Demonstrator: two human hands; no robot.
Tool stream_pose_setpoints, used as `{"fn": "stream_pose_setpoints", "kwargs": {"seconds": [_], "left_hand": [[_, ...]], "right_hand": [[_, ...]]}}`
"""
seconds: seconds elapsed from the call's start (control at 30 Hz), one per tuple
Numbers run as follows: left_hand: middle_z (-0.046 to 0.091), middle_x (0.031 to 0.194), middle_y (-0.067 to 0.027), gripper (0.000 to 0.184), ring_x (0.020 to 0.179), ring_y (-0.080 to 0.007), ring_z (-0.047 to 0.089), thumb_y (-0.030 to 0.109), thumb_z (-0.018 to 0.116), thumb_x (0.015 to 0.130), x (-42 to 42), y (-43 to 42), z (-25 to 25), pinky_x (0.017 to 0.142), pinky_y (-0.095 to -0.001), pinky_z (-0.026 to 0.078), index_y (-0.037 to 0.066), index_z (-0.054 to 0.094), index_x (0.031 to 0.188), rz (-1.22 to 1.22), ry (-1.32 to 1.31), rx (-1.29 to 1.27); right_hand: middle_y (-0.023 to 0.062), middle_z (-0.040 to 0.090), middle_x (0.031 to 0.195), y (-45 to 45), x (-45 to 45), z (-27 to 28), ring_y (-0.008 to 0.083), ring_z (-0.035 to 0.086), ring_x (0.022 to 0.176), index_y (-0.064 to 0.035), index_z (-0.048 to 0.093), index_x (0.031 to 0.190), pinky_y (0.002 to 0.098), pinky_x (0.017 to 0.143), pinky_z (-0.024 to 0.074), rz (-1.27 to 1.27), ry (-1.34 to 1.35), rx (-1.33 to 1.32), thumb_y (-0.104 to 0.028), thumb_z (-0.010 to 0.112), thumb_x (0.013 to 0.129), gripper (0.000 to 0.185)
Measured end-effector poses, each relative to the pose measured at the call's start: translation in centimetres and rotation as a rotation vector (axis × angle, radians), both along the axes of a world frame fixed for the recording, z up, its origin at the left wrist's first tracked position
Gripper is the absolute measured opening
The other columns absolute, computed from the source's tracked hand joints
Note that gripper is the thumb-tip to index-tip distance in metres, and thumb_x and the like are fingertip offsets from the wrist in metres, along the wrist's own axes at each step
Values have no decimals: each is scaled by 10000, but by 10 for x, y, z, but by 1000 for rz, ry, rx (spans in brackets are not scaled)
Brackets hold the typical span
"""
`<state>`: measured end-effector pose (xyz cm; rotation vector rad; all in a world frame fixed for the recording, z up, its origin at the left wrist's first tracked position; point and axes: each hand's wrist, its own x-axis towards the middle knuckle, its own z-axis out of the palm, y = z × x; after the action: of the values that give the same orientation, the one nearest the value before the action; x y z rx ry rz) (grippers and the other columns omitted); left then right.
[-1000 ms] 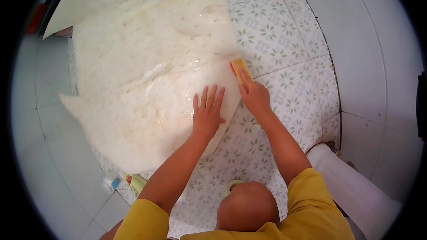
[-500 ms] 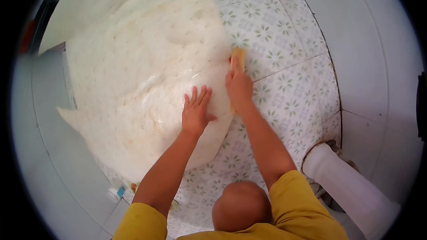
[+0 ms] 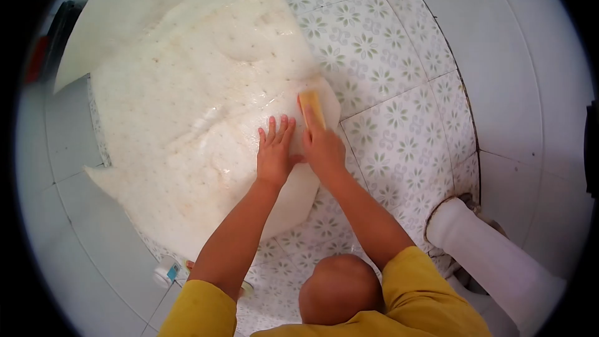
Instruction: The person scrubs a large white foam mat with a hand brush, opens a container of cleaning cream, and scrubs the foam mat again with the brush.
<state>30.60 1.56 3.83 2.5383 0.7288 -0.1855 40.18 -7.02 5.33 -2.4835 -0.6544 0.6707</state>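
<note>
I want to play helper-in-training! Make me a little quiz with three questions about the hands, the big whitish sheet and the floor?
1. True or false: the left hand rests on the large cream-white speckled sheet with its fingers spread.
2. What is in the right hand?
A) a green glass bottle
B) a yellow block-shaped tool with some red at its edge
C) a blue cloth
3. Fill in the missing word: the shiny white floor tiles beside the sheet have green ______ printed on them.

Key: 1. True. 2. B. 3. Flowers.
</note>
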Motion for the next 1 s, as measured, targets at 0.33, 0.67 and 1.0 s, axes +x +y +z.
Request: {"fn": "stream_pose_setpoints", "kwargs": {"seconds": [0.33,0.67,1.0], "left_hand": [[417,1444,-86,804,1384,-311,297,205,796,638,-70,-43,9,1120,-500,256,71,459,1355,-99,15,-49],[434,1426,-99,754,1378,-323,306,149,764,669,-70,-47,2,1124,-513,243,63,459,1353,-81,-34,-36],[464,1406,-76,763,1373,-319,315,189,786,643,-74,-49,-13,1109,-509,277,92,492,1341,-74,-101,43]], "right_hand": [[201,627,743,-7,29,-11,395,627,697,-290,416,1394,500,641,507,175,-44,-14,-210,555,846,571],[228,631,806,-29,-26,-15,402,623,697,-277,423,1393,499,635,509,218,-73,49,-228,504,899,503],[202,624,728,-34,-50,-5,399,618,648,-257,445,1372,494,595,509,217,-103,25,-247,504,905,471]]}}
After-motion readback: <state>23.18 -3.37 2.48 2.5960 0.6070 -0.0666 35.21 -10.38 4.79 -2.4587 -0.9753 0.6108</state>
